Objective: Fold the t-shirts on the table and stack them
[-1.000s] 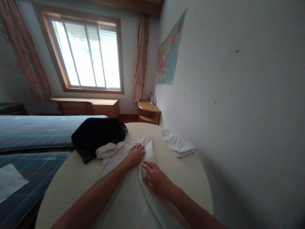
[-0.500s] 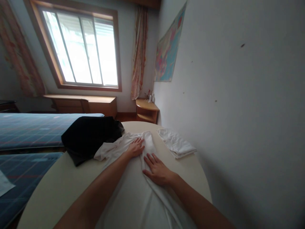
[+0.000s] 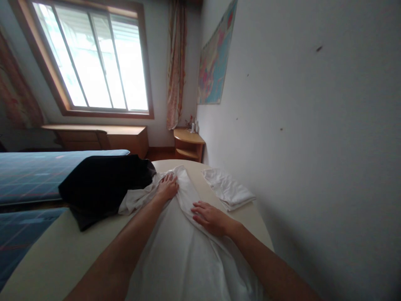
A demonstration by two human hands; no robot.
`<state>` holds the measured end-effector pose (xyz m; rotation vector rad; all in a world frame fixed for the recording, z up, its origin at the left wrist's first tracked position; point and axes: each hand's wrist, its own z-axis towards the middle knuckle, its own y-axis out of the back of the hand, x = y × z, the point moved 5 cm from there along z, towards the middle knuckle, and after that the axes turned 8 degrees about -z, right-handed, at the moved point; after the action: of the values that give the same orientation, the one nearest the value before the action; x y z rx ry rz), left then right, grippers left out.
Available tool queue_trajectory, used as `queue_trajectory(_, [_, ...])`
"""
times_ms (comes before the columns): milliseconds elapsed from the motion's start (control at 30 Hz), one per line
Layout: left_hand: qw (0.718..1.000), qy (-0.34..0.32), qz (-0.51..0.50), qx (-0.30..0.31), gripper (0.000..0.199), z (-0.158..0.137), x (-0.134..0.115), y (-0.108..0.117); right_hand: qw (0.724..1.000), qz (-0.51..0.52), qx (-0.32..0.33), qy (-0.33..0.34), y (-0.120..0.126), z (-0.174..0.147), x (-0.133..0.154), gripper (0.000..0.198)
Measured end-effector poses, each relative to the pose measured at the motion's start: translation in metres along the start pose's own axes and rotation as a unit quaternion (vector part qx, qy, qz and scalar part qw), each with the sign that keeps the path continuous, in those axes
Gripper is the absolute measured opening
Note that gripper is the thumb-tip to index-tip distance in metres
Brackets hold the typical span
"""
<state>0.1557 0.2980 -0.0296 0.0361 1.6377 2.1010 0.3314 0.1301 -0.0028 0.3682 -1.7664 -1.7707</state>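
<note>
A white T-shirt [image 3: 175, 251] lies spread over the round table, its right side folded inward in a long strip. My left hand [image 3: 168, 187] rests on the shirt close to its collar, fingers stretched out and slightly bent. Lower down and to the right, my right hand [image 3: 210, 218] lies over the folded edge with its fingers extended. The shirt's left sleeve [image 3: 134, 200] is bunched beside a dark garment. My left forearm covers part of the shirt.
On the cream table [image 3: 40, 255], a black garment [image 3: 103, 184] sits at the left and a folded white cloth [image 3: 230, 190] at the right. A white wall [image 3: 313, 175] stands close on the right. Blue plaid mattresses [image 3: 37, 175] are at the left.
The view has shifted a little. My left hand has pulled the collar area slightly toward the left, and my right hand's fingers have drawn closer together along the fold.
</note>
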Motion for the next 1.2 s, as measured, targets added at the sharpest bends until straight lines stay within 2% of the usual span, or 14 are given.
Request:
queue_trajectory(133, [0.999,-0.01,0.015,-0.031,0.036,-0.016,-0.023,0.018,1.0,0.019,-0.009,-0.002,0.011,-0.032,-0.005,0.042])
queue_trajectory(300, [0.999,-0.037,0.005,-0.03,0.036,-0.065,-0.052,0.028,0.999,0.0,-0.01,-0.05,0.024,-0.065,-0.005,0.032])
queue_trajectory(467, [0.997,-0.038,-0.044,0.049,0.052,-0.115,-0.059,0.022,0.986,-0.033,0.032,-0.161,0.026,-0.092,-0.003,0.024])
queue_trajectory(600, [0.992,-0.057,-0.057,0.092,0.057,-0.134,-0.057,0.017,0.973,-0.077,0.066,-0.206,0.028,-0.107,0.005,0.019])
queue_trajectory(733, [0.991,-0.068,-0.072,0.086,0.055,-0.136,-0.054,0.015,0.977,-0.046,0.058,-0.202,0.043,-0.115,0.024,0.017])
queue_trajectory(900, [0.989,-0.057,-0.112,0.075,0.055,-0.132,-0.05,0.015,0.985,0.093,0.063,-0.131,0.068,-0.125,0.073,0.036])
queue_trajectory(1000, [0.99,-0.051,-0.118,0.054,0.055,-0.133,-0.05,0.018,0.978,0.135,0.132,-0.085,0.069,-0.13,0.104,0.064])
queue_trajectory(1033, [0.991,-0.054,-0.116,0.047,0.054,-0.133,-0.051,0.02,0.97,0.152,0.177,-0.073,0.065,-0.132,0.112,0.074])
queue_trajectory(1100, [0.992,-0.059,-0.108,0.037,0.051,-0.135,-0.053,0.022,0.935,0.207,0.282,-0.061,0.052,-0.135,0.122,0.089])
queue_trajectory(1167, [0.992,-0.064,-0.104,0.032,0.048,-0.136,-0.054,0.023,0.899,0.26,0.348,-0.06,0.04,-0.136,0.125,0.084])
queue_trajectory(1200, [0.992,-0.066,-0.104,0.028,0.047,-0.136,-0.054,0.023,0.9,0.263,0.343,-0.062,0.036,-0.134,0.123,0.074])
